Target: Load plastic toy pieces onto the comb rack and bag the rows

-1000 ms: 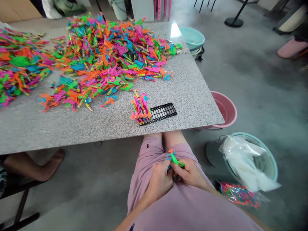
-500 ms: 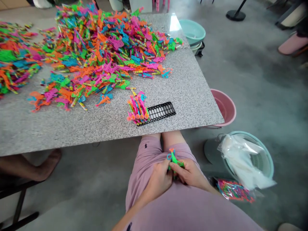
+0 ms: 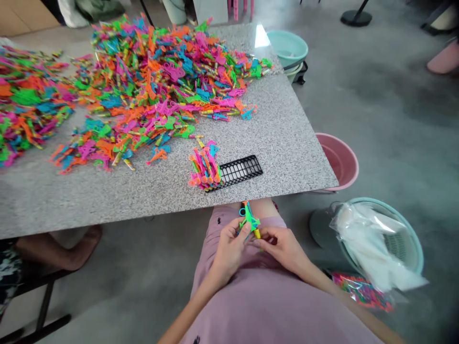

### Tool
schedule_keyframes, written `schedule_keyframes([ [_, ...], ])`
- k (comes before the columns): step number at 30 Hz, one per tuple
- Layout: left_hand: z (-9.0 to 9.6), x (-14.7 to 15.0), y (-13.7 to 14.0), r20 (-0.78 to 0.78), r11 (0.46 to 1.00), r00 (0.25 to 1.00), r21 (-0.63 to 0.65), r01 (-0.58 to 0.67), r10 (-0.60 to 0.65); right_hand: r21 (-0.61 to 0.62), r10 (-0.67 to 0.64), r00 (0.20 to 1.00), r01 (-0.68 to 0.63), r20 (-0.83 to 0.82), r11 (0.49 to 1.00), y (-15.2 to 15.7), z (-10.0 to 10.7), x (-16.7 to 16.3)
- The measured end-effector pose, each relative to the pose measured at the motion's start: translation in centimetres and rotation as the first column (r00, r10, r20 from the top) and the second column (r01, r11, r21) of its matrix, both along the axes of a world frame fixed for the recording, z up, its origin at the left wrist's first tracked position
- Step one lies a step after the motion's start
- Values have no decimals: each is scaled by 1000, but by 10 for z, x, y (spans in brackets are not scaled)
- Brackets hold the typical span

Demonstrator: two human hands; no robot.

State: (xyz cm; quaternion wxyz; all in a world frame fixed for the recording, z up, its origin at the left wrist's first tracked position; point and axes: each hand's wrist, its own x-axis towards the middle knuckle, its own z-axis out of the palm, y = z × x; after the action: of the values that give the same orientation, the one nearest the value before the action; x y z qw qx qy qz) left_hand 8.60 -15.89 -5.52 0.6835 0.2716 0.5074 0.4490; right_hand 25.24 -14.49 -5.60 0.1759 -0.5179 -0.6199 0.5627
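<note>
Above my lap, my left hand (image 3: pixel 232 240) pinches a small bright plastic toy (image 3: pixel 251 217), green and blue, with an orange tip, a ring and a yellow end. Its orange tip points toward the table edge. My right hand (image 3: pixel 283 246) is beside the yellow end, thumb and fingers drawn together; what they hold, if anything, is too small to make out. On the table in front, a black wire basket (image 3: pixel 244 171) carries a row of similar toys (image 3: pixel 204 167) at its left end, pink, orange and green.
Large heaps of colourful plastic toys (image 3: pixel 172 71) cover the far and left parts of the speckled stone table (image 3: pixel 287 143). Right of it stand a pink bucket (image 3: pixel 349 165), a green basin (image 3: pixel 290 45) and a basket with plastic bags (image 3: pixel 373 239). Another person's foot (image 3: pixel 84 246) shows at left.
Both hands have lifted the toy forward toward the table edge. My right hand has slid from the toy's body to beside its yellow end, which now shows.
</note>
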Motion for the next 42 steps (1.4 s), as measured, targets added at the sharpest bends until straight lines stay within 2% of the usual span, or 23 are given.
schedule_keyframes([
  [3, -3, 4, 2, -70, 999, 997, 34, -35, 38, 52, -26, 999, 25, 28, 998, -2, -5, -9],
  [6, 7, 4, 10, -216, 993, 975, 114, -25, 50, 130, -11, 998, 4, 56, 992, 5, -5, -18],
  [7, 14, 1, 14, -269, 988, 962, 153, 3, 39, 144, -7, 999, -1, 50, 990, 11, -3, -20],
  [10, 44, -20, 31, -473, 938, 879, 273, 213, -62, 197, 14, 999, -23, 48, 980, 43, 4, -22],
  [12, 67, -42, 48, -642, 892, 767, 340, 298, -11, 300, 8, 999, -23, 53, 954, 78, 8, -24],
  [13, 77, -54, 58, -721, 878, 688, 378, 294, 80, 370, -8, 999, -6, 35, 929, 98, 8, -26],
  [15, 90, -72, 81, -828, 831, 461, 478, 285, 318, 495, -35, 998, 51, -42, 867, 139, 5, -36],
  [17, 88, -81, 105, -860, 770, 228, 510, 383, 456, 555, -8, 993, 71, -114, 829, 176, -3, -56],
  [18, 83, -83, 116, -869, 761, 133, 483, 434, 476, 565, 19, 992, 57, -128, 823, 190, -9, -68],
  [19, 77, -83, 124, -884, 768, 58, 435, 471, 465, 567, 56, 990, 28, -129, 823, 200, -15, -81],
  [21, 63, -82, 134, -914, 799, -22, 342, 495, 405, 566, 130, 986, -47, -108, 823, 212, -26, -104],
  [25, 51, -86, 130, -927, 782, 6, 320, 534, 375, 588, 235, 972, -204, 25, 782, 215, -38, -126],
  [32, 56, -86, 125, -926, 757, -1, 309, 575, 378, 561, 246, 898, -422, 364, 712, 213, -32, -133],
  [35, 56, -84, 125, -929, 746, -50, 263, 611, 368, 567, 233, 899, -417, 370, 710, 210, -33, -133],
  [37, 55, -84, 124, -927, 738, -95, 223, 636, 363, 576, 269, 900, -428, 344, 696, 217, -34, -129],
  [40, 52, -86, 122, -916, 734, -124, 218, 643, 381, 618, 362, 872, -489, 330, 615, 245, -28, -128],
  [42, 51, -87, 122, -913, 731, -124, 223, 645, 388, 700, 338, 868, -494, 364, 515, 273, -20, -139],
])
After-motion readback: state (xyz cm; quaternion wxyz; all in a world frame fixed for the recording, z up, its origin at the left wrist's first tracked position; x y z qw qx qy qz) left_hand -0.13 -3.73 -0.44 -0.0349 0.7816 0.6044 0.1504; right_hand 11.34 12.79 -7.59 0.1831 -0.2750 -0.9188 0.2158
